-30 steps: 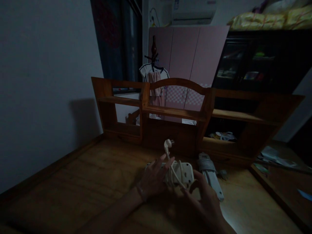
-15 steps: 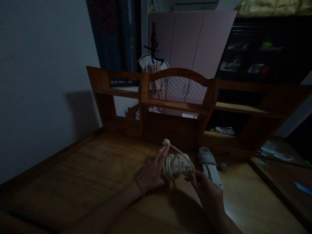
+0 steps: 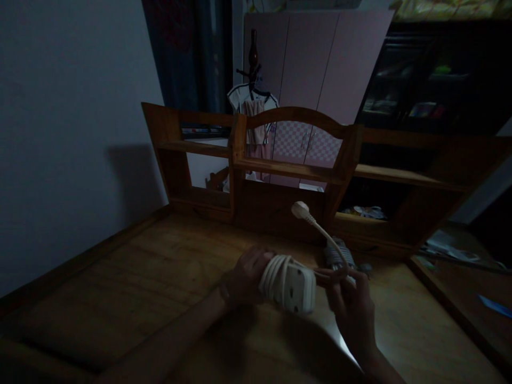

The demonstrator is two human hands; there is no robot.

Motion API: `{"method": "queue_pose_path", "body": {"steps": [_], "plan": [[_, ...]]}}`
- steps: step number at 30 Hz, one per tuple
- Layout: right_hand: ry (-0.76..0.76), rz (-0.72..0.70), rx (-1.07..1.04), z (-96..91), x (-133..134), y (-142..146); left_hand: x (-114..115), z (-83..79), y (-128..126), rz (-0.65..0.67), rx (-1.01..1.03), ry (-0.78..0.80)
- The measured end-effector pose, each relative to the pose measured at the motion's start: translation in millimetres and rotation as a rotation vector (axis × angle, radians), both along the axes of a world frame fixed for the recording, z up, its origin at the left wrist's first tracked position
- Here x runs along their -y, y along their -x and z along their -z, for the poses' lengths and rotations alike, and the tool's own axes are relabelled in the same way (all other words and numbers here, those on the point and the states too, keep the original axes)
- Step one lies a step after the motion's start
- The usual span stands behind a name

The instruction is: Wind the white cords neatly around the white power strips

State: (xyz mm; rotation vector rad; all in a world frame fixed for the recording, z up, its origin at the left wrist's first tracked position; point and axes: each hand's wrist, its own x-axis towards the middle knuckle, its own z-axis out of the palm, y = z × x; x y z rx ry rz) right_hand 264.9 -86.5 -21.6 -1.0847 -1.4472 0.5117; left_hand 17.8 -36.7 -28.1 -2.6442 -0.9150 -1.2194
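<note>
My left hand [image 3: 248, 274] is closed around one end of a white power strip [image 3: 301, 290], held above the wooden desk. Several turns of its white cord [image 3: 276, 276] are wound about the strip's body. The fingers of my right hand [image 3: 350, 298] pinch the loose end of this cord, to the right of the strip. From that pinch the cord slants up to the left and ends in a white plug [image 3: 300, 209] in the air. Behind my right hand lies a second power strip [image 3: 335, 253] with grey cord around it, partly hidden.
A wooden shelf unit [image 3: 292, 169] runs along the back of the desk [image 3: 152, 298]. The wall [image 3: 80, 160] borders the left side. At the right, beyond the desk's raised edge, a lower surface [image 3: 472, 304] holds a blue item [image 3: 496, 306].
My right hand has moved right and up, drawing the cord's end and plug away from the strip. My left hand has shifted its hold, and the strip has turned.
</note>
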Motion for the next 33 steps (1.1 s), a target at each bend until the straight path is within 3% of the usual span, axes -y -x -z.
{"method": "queue_pose_path", "body": {"steps": [6,10,14,17,21,25,29,33], "plan": [[0.032,-0.058,-0.211,-14.9,-6.8,-17.8,-1.2,-8.2,1.9,0.025,-0.342,-0.169],[0.052,-0.057,-0.270,-17.6,-15.9,-32.3,-1.0,-5.4,-4.0,-0.106,-0.372,-0.094],[0.073,-0.129,-0.412,-26.1,-18.9,-41.0,-1.4,-4.9,-6.0,-0.337,-0.105,0.133],[0.102,-0.209,-0.486,-30.8,-17.8,-41.6,-8.3,-6.6,-1.7,-0.362,0.361,0.442],[0.193,-0.305,-0.472,-29.6,-14.9,-35.3,-21.6,-10.3,9.6,-0.141,1.012,0.911],[0.190,-0.284,-0.230,-26.7,-8.3,-27.6,-23.7,-18.6,19.5,0.128,1.179,1.175],[-0.081,-0.169,0.144,-24.0,-1.5,-24.1,-19.4,-25.8,24.2,0.616,1.429,1.351],[-0.360,-0.095,0.427,-25.2,-0.5,-21.5,-21.1,-24.1,30.0,0.830,1.479,1.417]]}}
